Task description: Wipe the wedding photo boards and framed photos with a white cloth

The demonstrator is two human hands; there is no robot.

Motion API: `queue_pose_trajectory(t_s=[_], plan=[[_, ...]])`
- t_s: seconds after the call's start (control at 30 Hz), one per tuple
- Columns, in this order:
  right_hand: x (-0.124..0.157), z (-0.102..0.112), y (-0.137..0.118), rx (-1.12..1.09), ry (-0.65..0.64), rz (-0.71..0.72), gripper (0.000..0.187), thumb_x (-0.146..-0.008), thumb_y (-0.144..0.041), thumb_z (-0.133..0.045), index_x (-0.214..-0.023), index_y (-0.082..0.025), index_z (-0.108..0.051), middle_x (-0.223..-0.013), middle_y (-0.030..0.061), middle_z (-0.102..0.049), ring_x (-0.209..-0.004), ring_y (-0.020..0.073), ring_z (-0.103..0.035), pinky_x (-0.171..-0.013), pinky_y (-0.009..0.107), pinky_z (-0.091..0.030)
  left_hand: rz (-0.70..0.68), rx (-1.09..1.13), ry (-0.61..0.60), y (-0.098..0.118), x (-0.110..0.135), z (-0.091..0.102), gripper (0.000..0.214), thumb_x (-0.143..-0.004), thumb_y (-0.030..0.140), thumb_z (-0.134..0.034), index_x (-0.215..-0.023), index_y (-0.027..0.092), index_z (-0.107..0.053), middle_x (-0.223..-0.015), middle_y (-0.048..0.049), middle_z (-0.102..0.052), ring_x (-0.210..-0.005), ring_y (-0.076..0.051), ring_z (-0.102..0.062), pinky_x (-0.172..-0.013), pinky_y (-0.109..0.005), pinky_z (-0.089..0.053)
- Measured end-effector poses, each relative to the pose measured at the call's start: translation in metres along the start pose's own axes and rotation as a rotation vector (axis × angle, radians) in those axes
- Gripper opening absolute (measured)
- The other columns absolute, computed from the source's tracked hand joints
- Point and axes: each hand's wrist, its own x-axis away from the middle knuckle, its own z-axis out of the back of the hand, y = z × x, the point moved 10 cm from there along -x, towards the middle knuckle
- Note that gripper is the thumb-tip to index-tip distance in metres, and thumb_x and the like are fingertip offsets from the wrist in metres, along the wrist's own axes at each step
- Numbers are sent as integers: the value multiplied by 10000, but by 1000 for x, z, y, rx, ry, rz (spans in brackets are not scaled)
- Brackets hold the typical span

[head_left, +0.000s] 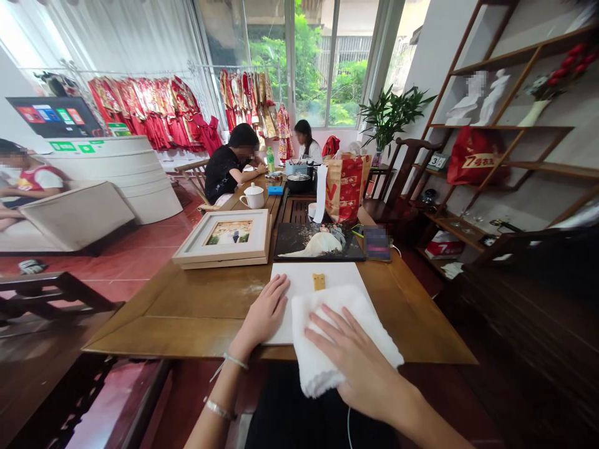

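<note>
A flat white board lies at the near edge of the wooden table. My left hand rests on its left edge, with the fingers stretched out flat. A white fluffy cloth covers much of the board and hangs over the table's front edge. On top of the cloth, my right hand lies palm down with its fingers spread. Just beyond the cloth, a small tan piece with a notched top sits on the board.
Behind the board lie framed pictures and a dark picture panel. A phone lies at right, near a red paper bag. A lidded white cup stands farther back. Two people sit at the far end.
</note>
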Motion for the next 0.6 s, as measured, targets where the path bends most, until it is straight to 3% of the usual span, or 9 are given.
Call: queue_pose_trajectory(t_s=[0.1,0.23,0.37,0.47,0.6], plan=[[-4,7,2,20,22,-21,750,-628,-91,-463,-1367,-214,-428,-1498,41,-344,-1420,262,-101,-1144,514,4,-2,7,-10,0,0,0,424,-935,249,-349,-1325,179,-501,-1455,-79,-431,-1391,-209,-308,-1152,-422,-267],[-45,16,6,70,79,-119,652,-691,-129,-474,-1341,-71,-456,-1474,167,-355,-1408,320,-132,-1132,554,-25,-3,44,-17,-2,-1,2,413,-937,268,-360,-1314,202,-514,-1442,-68,-451,-1385,-203,-323,-1148,-432,-271],[-68,10,-17,38,53,-138,636,-742,-142,-450,-1350,39,-405,-1470,260,-304,-1400,332,-171,-1132,548,-41,-21,126,-44,-4,-3,5,403,-938,272,-351,-1282,206,-550,-1434,-66,-462,-1377,-205,-340,-1132,-421,-310],[-51,-1,-43,-66,-16,-67,672,-736,-173,-465,-1373,22,-379,-1489,241,-277,-1408,326,-139,-1145,509,-20,-14,161,-34,-6,-3,7,406,-943,286,-343,-1283,206,-551,-1441,-64,-453,-1375,-208,-345,-1136,-422,-300],[-14,-4,-54,-189,-75,43,676,-686,-178,-484,-1357,-111,-437,-1496,109,-336,-1411,223,-171,-1164,394,7,14,120,-20,-5,-1,5,410,-944,314,-367,-1304,204,-526,-1451,-64,-438,-1383,-204,-328,-1145,-426,-272]])
